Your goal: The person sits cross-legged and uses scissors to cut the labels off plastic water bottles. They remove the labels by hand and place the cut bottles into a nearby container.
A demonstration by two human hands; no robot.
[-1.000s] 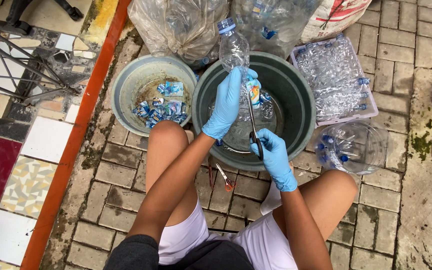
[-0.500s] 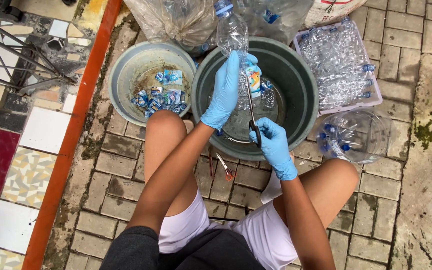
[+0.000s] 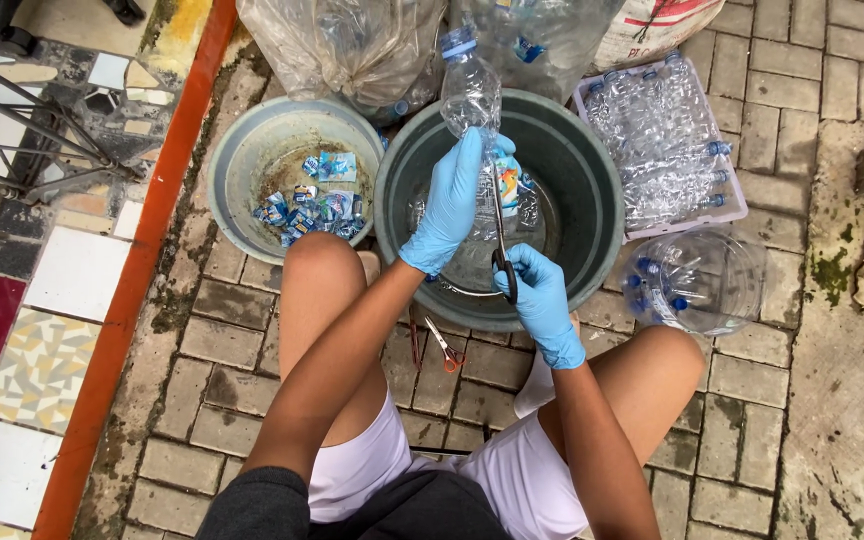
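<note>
Bottle (image 3: 470, 92): clear plastic, crumpled, blue cap at the far end; held over the dark bucket, its lower part wrapped by the left hand.
Label (image 3: 508, 182): blue and white wrapper on the bottle's lower body, partly showing past the gloved fingers.
Left hand (image 3: 452, 200): blue glove, closed around the bottle, thumb side toward the scissors.
Right hand (image 3: 537, 295): blue glove, fingers through the black handles of the scissors, gripping them.
Scissors (image 3: 501, 235): black handles, thin metal blades pointing up along the bottle's side at the label; whether the blades are parted cannot be told.
Dark bucket (image 3: 592, 170): large, round, grey-green, directly beneath both hands; a few clear pieces lie at its bottom.
Pale bucket (image 3: 242, 160): round, lighter grey, just left of the dark one and touching it; holds a heap of blue and white label scraps (image 3: 312, 200).
Tray (image 3: 737, 205): shallow, pale, right of the dark bucket, packed with clear bottles with blue caps.
Clear tub (image 3: 702, 280): transparent, round, near the right knee, with several bottles inside.
Second scissors (image 3: 444, 345): red-handled, lying on the brick paving between the knees.
Sacks (image 3: 352, 40): clear plastic bags of bottles, behind both buckets.
Ground (image 3: 782, 420): grey brick paving; tiled floor with an orange edge on the left.
</note>
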